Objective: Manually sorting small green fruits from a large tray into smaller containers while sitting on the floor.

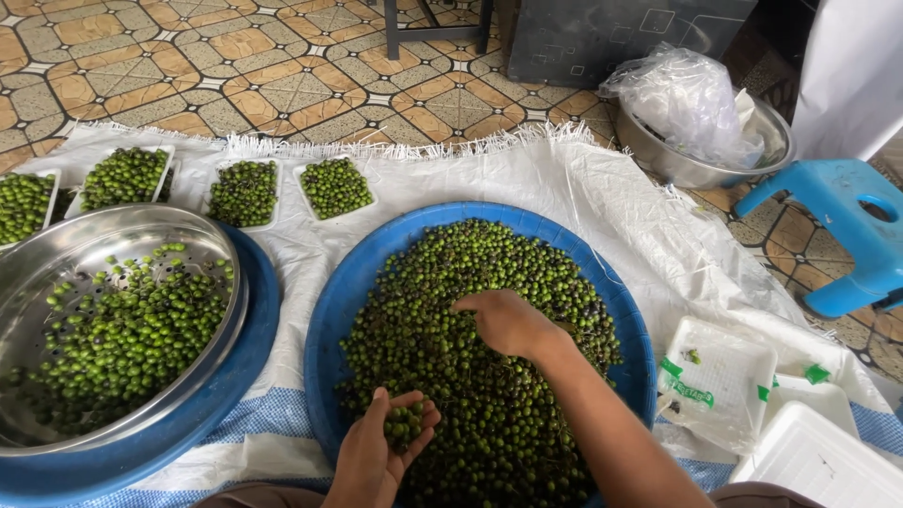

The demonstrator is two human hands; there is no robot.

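A big blue basin (350, 282) on a white woven sheet is heaped with small green berries (489, 263). My right hand (503, 322) reaches palm down into the middle of the heap, its fingers bent among the berries. Near the basin's front edge my left hand (381, 447) is cupped palm up and holds a small handful of berries. To the left, a perforated steel colander (56, 259) sits in a second blue basin (249, 362) and holds more green berries.
Several white trays of berries (245, 193) line the sheet's far edge. Empty white foam trays (724, 372) lie at the right. A steel bowl with a plastic bag (691, 99) and a blue plastic stool (847, 226) stand on the tiled floor.
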